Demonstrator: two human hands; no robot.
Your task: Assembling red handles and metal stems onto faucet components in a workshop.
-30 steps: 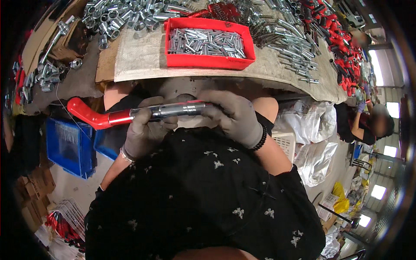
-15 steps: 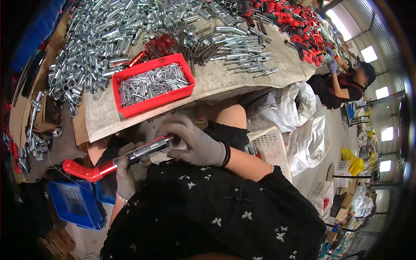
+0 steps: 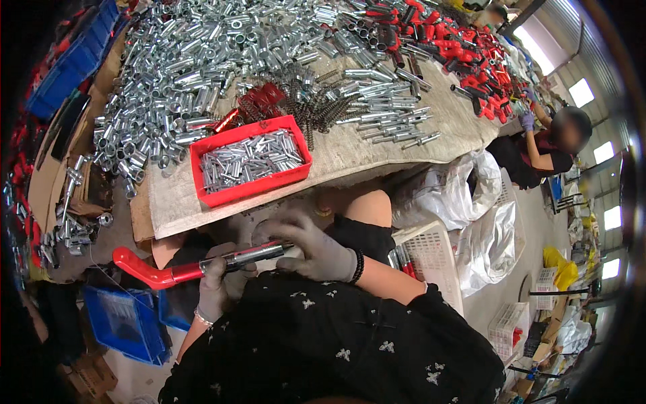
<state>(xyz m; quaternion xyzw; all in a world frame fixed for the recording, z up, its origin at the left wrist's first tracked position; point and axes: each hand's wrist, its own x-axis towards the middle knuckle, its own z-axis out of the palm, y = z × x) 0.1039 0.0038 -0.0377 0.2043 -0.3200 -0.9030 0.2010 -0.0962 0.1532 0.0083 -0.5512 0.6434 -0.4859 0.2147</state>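
A tool with a bent red handle (image 3: 158, 271) and a shiny metal tube (image 3: 254, 254) lies level in front of my lap. My gloved left hand (image 3: 221, 286) is closed around it where the red handle meets the tube. At the tube's far right end, my gloved right hand (image 3: 321, 250) curls its fingers over the top, with the thumb below. Those fingertips are blurred. Just beyond my hands, a red tray (image 3: 252, 190) of small metal pins (image 3: 252, 161) stands at the table's near edge.
The cloth-covered table (image 3: 350, 156) carries heaped metal tubes (image 3: 195, 60), dark springs (image 3: 313, 104), metal rods (image 3: 397, 121) and red-and-black handles (image 3: 471, 67). Blue bins (image 3: 124, 326) stand at lower left. A white crate (image 3: 431, 259) and white sacks (image 3: 488, 246) are at right, near another person (image 3: 538, 151).
The whole view has shifted, so table and tray appear lower and further right. Along the tube's end the right hand's fingers have moved; the left hand keeps its grip.
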